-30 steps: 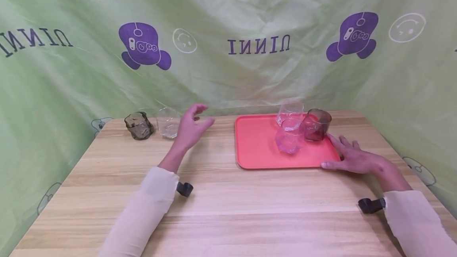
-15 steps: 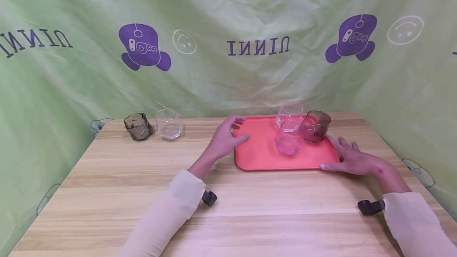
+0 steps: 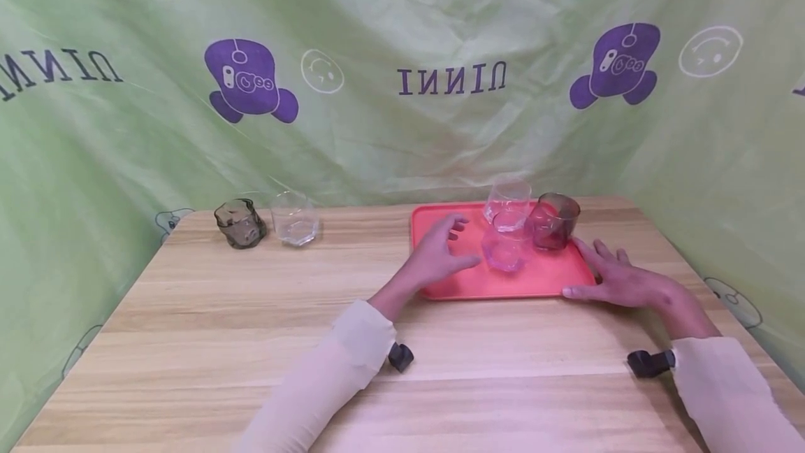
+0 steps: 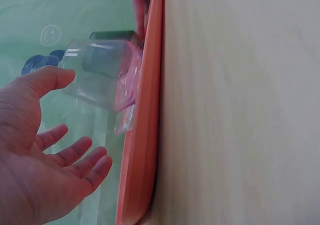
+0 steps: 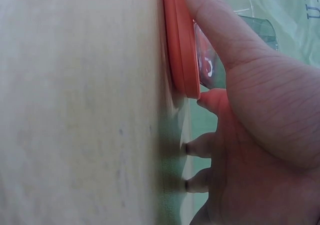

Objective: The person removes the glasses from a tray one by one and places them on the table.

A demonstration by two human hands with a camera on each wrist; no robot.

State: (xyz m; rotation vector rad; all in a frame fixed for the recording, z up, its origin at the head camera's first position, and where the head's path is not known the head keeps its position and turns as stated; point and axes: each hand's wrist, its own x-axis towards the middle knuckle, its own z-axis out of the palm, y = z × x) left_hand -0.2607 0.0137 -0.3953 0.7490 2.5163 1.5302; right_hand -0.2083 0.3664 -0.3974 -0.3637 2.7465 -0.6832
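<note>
In the head view a red tray lies on the wooden table. It bears a clear glass, a pink-tinted glass and a dark smoky glass, grouped toward its right side. My left hand is over the tray's left part, fingers apart and holding nothing, just left of the pink glass. Its thumb overlaps a glass in the left wrist view. My right hand rests at the tray's front right corner. The right thumb lies along the front edge, and the index fingertip meets the right side; other fingertips touch the table.
Toward the table's back left stand a dark wavy glass and a clear glass, side by side. A green printed curtain hangs right behind the table's back edge and along both sides.
My left hand has moved right, from beside the clear glass at the left to over the tray by the pink glass. The right hand has stayed at the tray corner.
</note>
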